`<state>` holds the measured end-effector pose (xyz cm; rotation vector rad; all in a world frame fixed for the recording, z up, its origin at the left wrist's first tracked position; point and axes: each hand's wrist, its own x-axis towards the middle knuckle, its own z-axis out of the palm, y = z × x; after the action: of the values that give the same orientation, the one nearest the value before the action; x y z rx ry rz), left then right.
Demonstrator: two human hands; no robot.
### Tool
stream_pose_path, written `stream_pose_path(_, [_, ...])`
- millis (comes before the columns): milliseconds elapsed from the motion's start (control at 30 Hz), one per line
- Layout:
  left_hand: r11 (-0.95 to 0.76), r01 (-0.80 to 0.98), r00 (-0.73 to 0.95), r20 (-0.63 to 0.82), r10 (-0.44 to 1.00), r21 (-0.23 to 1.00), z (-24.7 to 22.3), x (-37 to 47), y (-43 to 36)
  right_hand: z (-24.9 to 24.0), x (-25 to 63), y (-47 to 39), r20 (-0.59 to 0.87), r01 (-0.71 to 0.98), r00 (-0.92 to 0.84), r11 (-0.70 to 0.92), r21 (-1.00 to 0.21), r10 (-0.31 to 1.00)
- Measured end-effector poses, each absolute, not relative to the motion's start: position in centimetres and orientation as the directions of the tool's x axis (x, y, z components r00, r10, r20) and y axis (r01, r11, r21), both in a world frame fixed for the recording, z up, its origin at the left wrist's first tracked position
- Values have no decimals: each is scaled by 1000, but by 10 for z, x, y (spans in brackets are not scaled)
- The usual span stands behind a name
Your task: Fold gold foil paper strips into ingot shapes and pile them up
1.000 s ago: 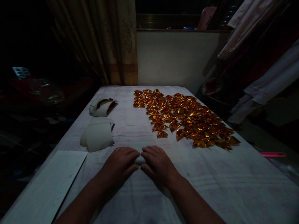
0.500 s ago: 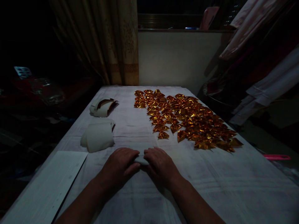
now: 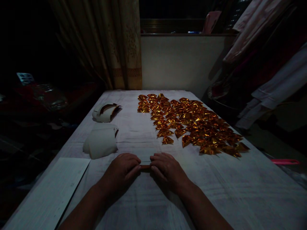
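Note:
A small sheet of paper (image 3: 145, 158), pale on top with an orange-gold strip along its near edge, lies between my hands at the near middle of the table. My left hand (image 3: 123, 167) grips its left end, thumb in front and fingers curled behind. On the right end, my right hand (image 3: 165, 167) holds it the same way, fingers curled over. Beyond and to the right, many folded gold foil paper ingots (image 3: 192, 119) cover the table. To the left rest two curved stacks of pale paper, the near stack (image 3: 103, 143) and the far stack (image 3: 105, 112).
A flat white board (image 3: 55, 188) lies along the table's left edge. The table's cloth (image 3: 216, 191) is white checked. A curtain (image 3: 120, 48) and a wall (image 3: 177, 60) stand behind it. Clothes (image 3: 280, 86) hang at the right, above a pink handle (image 3: 285, 161).
My hands have moved slightly apart and the paper between them has turned, so its orange-gold edge now shows. The ingots and paper stacks stay put; the view has tilted up slightly.

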<state>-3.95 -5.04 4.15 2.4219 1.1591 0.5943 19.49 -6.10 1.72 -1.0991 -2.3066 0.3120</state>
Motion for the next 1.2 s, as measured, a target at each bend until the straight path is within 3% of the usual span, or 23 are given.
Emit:
stream_pose_path(400, [-457,761,426,176,887,461,37,-35,-52,0,192,-59,426,727,-272,474,-497,863])
stream_pose_path(567, [-542,743,496,221,840,392,34,-34,-53,1,188,-60,419,738,-237,443,-509,876])
stream_pose_path(700, [-621,742,517,375,770,251,34,-17,-66,1,185,-60,406,761,-203,404,-507,891])
stream_pose_path(867, [-746,638,632,424,649,190,23,2,-84,-2,188,-58,395,755,-211,406,-516,894])
stream_pose_path(1200, [-736,651,633,401,662,187,17,-2,-85,3,187,-59,341,756,-191,359,-547,921])
